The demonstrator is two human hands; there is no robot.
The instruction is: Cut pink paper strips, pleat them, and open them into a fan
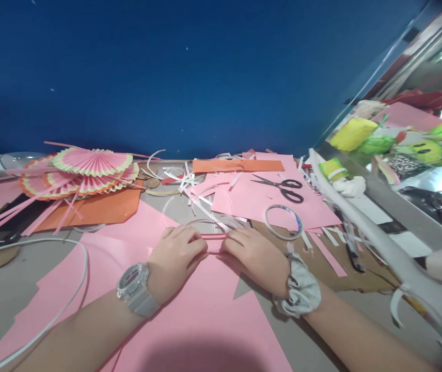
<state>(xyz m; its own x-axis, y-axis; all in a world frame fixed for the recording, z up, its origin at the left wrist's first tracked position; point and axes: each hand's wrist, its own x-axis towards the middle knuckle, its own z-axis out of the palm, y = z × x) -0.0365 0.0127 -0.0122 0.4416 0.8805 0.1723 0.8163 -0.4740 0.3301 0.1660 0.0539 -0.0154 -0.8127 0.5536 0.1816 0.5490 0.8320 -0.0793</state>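
Note:
My left hand (178,260) and my right hand (252,257) lie opposite each other at the middle of the table. Between them runs a narrow folded strip of pink paper (216,244), one end in each hand. The fingers of both hands are closed over the strip, with thumbs along its near edge. Under the hands spread large pink paper sheets (201,310). Black-handled scissors (283,188) rest beyond my right hand on more pink paper. Nearer to that hand lies a roll of clear tape (283,222).
Pleated pink paper fans (93,165) on sticks lie at the left on orange paper (108,212). White paper scraps (186,181) and an orange strip (238,165) are along the blue wall. A white cable (85,263) curves at left. A cutter knife (350,243) lies at right.

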